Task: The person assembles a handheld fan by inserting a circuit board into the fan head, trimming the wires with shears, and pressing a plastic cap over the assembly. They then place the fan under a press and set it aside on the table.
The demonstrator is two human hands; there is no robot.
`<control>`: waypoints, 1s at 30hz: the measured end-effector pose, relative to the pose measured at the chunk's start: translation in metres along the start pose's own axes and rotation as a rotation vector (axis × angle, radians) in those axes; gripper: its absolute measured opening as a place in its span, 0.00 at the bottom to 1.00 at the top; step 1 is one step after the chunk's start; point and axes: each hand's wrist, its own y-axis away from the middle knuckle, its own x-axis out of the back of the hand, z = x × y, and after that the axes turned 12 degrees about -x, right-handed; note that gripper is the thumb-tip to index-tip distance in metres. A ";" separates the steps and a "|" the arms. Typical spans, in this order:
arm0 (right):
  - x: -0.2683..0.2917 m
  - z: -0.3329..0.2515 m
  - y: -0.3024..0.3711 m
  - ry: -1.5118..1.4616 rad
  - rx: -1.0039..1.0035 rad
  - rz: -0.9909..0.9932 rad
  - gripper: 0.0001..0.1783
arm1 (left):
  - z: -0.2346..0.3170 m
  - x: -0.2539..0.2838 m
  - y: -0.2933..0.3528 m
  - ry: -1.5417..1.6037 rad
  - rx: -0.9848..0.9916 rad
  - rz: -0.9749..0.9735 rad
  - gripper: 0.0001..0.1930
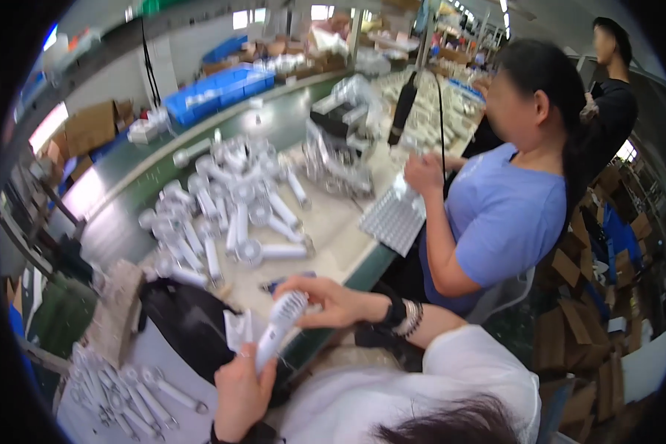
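Note:
A white handheld fan [277, 333] with a slotted head is held at a slant between my two hands. My left hand [244, 388] is closed around the lower end of its handle. At the slotted head, the fingers of my right hand [329, 300] grip it from the far side. A small white piece [237, 329] stands just left of the fan, beside a black bag [185, 325]. Beyond my hands, a heap of white fans [237, 196] with round heads and long handles covers the table. More white handles [126, 392] lie in a pile at the lower left.
A co-worker in a blue shirt [496, 214] sits to the right, near a white gridded tray [396, 218]. Clear plastic bags [333, 166] lie past the heap. A blue bin [218, 92] stands at the back. Cardboard boxes [570, 296] crowd the right side.

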 end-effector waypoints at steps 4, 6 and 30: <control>0.010 -0.009 -0.021 0.007 0.027 -0.065 0.26 | 0.006 0.003 0.007 0.064 0.086 -0.023 0.13; -0.004 0.007 -0.008 -0.101 -0.043 -0.074 0.27 | 0.011 0.005 0.010 0.088 0.138 -0.001 0.13; -0.030 -0.016 -0.042 0.077 0.255 -0.150 0.23 | -0.024 -0.016 0.009 1.065 0.213 -0.060 0.11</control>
